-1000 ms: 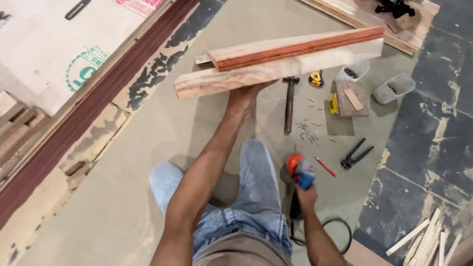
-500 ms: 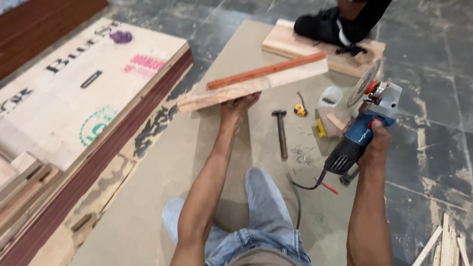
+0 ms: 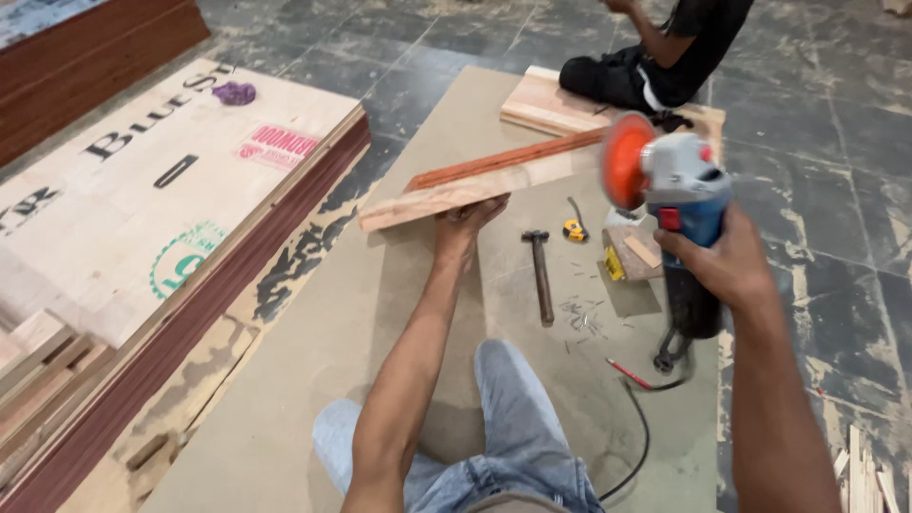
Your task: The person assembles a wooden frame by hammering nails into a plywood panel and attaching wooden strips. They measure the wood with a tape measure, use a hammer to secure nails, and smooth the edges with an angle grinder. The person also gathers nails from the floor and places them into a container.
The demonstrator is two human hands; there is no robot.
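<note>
**Grinder raised beside the held wood**

A seated person at one o'clock is cut off by the frame's top edge. The right hand (image 3: 727, 266) is wrapped tight around the blue angle grinder (image 3: 679, 204), at three o'clock, hiding its grip. The left hand (image 3: 465, 223) clasps the near edge of the wooden piece (image 3: 475, 185), at twelve. A hammer (image 3: 540, 271) lies between them.

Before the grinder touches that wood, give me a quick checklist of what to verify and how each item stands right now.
1. Left hand steadying the wooden piece: ok.
2. Right hand gripping the angle grinder: ok.
3. Orange disc apart from the wood: ok.
4. Cord away from the disc: ok, it trails by the knee.
5. Hammer and tape measure away from the work: not ok, close under it.
6. Seated person beyond the board: not ok, near.
</note>
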